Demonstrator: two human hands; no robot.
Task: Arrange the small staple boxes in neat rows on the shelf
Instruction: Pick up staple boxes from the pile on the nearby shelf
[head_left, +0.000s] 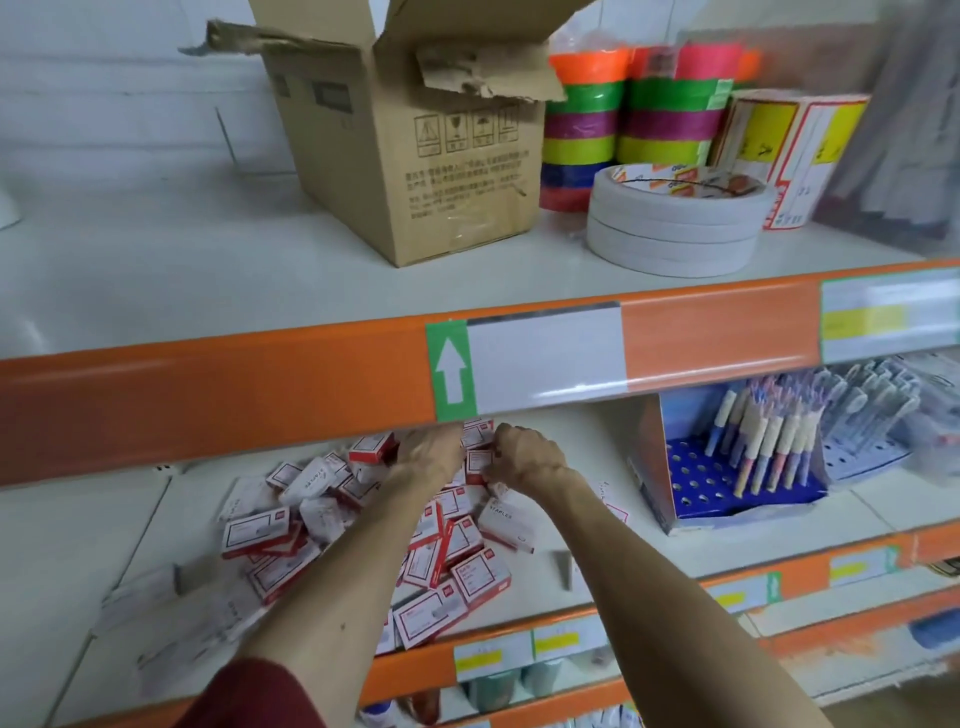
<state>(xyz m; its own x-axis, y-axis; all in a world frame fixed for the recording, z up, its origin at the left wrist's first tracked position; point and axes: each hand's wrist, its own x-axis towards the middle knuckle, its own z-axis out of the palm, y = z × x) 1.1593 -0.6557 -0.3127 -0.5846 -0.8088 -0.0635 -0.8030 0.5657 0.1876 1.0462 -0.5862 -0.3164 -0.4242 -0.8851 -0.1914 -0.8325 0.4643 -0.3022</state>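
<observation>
Small red-and-white cardboard staple boxes (260, 530) lie in a messy heap on the smooth white shelf (78, 545), from front edge to back. The right hand (524, 457) curls round one staple box (478, 462) near the back. The left hand (431, 452) is just beside it. Its fingers hide behind the shiny orange rail (208, 395), so I cannot tell its hold.

An open cardboard box (415, 156) with torn flaps stands on the upper shelf (156, 270), just left of stacked rolls of coloured tape (623, 114) and a pile of white tape rolls (675, 234). A green arrow tag (451, 371) sits on the orange rail (208, 395). Lower right, a blue display stand (727, 488) holds upright pens (769, 441).
</observation>
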